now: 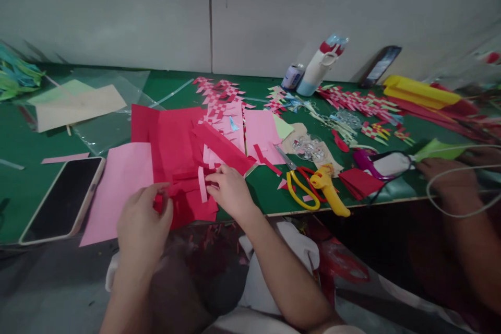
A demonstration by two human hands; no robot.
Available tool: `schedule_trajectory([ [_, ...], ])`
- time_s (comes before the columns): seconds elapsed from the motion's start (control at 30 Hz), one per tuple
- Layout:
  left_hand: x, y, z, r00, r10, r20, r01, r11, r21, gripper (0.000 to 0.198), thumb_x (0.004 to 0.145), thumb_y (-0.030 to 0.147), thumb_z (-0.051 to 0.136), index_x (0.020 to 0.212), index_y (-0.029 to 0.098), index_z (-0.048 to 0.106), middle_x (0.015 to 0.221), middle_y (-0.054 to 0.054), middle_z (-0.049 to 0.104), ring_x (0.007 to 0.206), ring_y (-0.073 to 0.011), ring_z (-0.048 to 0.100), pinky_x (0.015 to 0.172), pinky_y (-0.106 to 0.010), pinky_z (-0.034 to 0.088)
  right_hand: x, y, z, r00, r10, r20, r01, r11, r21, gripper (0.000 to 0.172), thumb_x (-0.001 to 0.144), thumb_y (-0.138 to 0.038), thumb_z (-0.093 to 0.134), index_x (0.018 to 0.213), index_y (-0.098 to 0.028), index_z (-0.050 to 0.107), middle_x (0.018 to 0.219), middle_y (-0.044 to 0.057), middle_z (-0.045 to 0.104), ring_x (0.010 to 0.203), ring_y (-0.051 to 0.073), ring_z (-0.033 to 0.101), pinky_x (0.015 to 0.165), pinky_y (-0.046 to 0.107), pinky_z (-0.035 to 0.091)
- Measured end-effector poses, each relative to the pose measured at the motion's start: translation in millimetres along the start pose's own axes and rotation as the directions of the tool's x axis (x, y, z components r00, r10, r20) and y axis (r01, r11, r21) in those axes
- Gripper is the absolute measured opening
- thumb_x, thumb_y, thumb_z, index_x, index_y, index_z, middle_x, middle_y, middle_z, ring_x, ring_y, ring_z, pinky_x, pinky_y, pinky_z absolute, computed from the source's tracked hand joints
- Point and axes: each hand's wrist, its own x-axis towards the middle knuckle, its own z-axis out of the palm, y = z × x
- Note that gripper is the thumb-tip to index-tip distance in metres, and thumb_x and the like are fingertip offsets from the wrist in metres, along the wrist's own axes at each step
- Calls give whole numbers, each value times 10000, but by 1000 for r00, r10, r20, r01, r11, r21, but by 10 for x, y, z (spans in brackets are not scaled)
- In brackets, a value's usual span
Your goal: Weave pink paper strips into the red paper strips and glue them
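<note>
My left hand (143,219) pinches the edge of a bundle of red paper strips (188,201) at the near edge of the green table (23,151). My right hand (230,190) is closed on the same bundle from the right, with a pink strip (202,185) standing up between its fingers. Behind the hands lie red paper sheets (168,135) and pink sheets (121,177).
A phone (62,198) lies face up at the left. Yellow-handled scissors (299,188) and a yellow glue gun (331,190) sit right of my hands. Woven red-and-pink paper pieces (219,91), a bottle (319,68) and another person's arm (457,188) are further right.
</note>
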Motion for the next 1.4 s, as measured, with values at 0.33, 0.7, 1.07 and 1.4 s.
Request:
schedule_trajectory([
  [0.33, 74, -179, 96, 946, 324, -5, -317, 928, 196, 266, 852, 299, 466, 936, 203, 699, 864, -107, 655, 752, -263, 516, 734, -401, 421, 6, 34, 43, 999, 17, -31, -16, 999, 43, 249, 810, -207, 606, 1030, -215, 724, 929, 68, 586, 878, 192, 561, 799, 303, 435],
  [0.7, 106, -177, 148, 926, 377, 4, -374, 918, 129, 176, 872, 287, 452, 900, 192, 597, 870, -98, 648, 822, -265, 548, 786, -393, 424, -9, 36, 43, 999, 18, -48, -15, 999, 50, 275, 781, -223, 641, 1043, -229, 722, 918, 57, 578, 893, 194, 564, 817, 307, 440],
  [1.07, 118, -202, 211, 924, 382, 29, -382, 917, 115, 244, 844, 242, 454, 1010, 179, 622, 920, -111, 682, 815, -269, 574, 767, -402, 446, -6, 30, 23, 999, 26, -41, -23, 998, 56, 276, 770, -238, 646, 1033, -226, 728, 924, 58, 581, 868, 196, 567, 792, 307, 438],
  [1.4, 119, -38, 206, 988, -31, 153, 114, 813, -571, 244, 801, 347, 544, 994, 199, 534, 886, -27, 593, 743, -176, 648, 732, -340, 524, -16, 31, 28, 998, 32, -52, -27, 996, 89, 292, 737, -255, 690, 1024, -222, 731, 900, 46, 571, 843, 181, 558, 783, 289, 432],
])
